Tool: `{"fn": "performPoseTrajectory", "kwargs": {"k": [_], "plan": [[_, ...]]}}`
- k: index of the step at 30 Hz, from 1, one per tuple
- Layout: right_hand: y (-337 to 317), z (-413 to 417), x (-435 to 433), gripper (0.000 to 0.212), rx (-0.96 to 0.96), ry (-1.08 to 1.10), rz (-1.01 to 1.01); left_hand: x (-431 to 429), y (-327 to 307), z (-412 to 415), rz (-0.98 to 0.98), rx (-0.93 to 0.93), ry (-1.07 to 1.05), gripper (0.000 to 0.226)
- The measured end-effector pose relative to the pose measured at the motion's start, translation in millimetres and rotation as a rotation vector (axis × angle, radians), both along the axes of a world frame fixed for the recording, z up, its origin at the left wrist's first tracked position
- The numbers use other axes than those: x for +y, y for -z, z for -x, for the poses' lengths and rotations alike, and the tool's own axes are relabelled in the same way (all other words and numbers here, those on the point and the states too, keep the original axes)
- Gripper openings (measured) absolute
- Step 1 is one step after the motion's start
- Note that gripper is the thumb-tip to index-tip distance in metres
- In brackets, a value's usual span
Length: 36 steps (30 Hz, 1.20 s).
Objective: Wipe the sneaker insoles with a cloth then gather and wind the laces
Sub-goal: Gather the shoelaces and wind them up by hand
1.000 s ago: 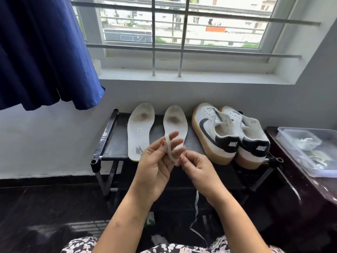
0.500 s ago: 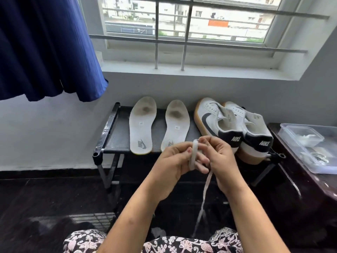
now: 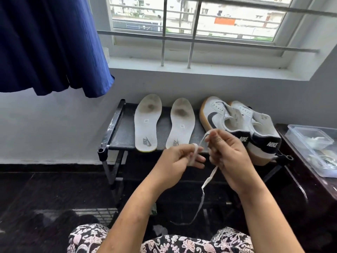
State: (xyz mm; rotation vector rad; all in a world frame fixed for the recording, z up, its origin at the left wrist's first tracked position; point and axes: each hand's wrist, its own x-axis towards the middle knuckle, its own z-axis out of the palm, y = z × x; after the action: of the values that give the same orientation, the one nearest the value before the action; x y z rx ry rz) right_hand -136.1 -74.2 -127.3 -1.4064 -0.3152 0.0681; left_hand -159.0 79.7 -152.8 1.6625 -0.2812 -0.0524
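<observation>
From the head view, looking down past the person's arms, both hands are raised in front of the bench (image 3: 124, 130), close together but not quite touching. The left hand (image 3: 175, 158) is half curled, and a few turns of the white lace (image 3: 202, 194) sit round its fingers, which point across toward the other hand. The right hand (image 3: 230, 154) is closed in a pinch on the same lace, a little higher than the left and just beside it. A short stretch of lace slants up from the wound fingers to the right fingertips. The rest drops out under the right hand and hangs down in a long loose tail toward the lap and the dark floor. So the free length lies below and on the right-hand side, roughly vertical, and the right hand is the nearer one to feed it. The next turn looks to depend on carrying that slack over and round the left fingers. Behind the hands, two insoles (image 3: 148, 123) lie side by side, lengthwise, on the bench, with dark smudges near their far ends. The pair of sneakers (image 3: 237, 123) stands to their right, heels toward the person. I can see no cloth in either hand.
</observation>
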Motion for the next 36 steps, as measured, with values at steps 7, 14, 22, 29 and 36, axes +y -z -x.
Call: {"fn": "performPoseTrajectory", "kwargs": {"k": [7,14,22,29,36], "plan": [[16.7,5.9,16.4,0.018,0.025,0.029,0.218,2.2,-18.1,5.9,0.779,0.146,0.128,0.032],[12.3,17.8,24.4,0.027,-0.070,-0.252,0.418,19.8,2.1,-9.6,0.231,-0.097,-0.401,0.029],[13.0,7.6,9.6,0.023,-0.054,0.012,0.182,5.9,-4.8,0.9,0.140,0.129,0.055,0.029],[21.7,10.4,22.4,0.020,0.007,0.012,0.154,9.7,-11.6,4.0,0.601,0.224,0.146,0.020],[30.9,11.9,24.4,0.028,-0.078,-0.205,0.521,13.9,-1.2,-5.0,0.640,0.075,-0.224,0.028]]}}
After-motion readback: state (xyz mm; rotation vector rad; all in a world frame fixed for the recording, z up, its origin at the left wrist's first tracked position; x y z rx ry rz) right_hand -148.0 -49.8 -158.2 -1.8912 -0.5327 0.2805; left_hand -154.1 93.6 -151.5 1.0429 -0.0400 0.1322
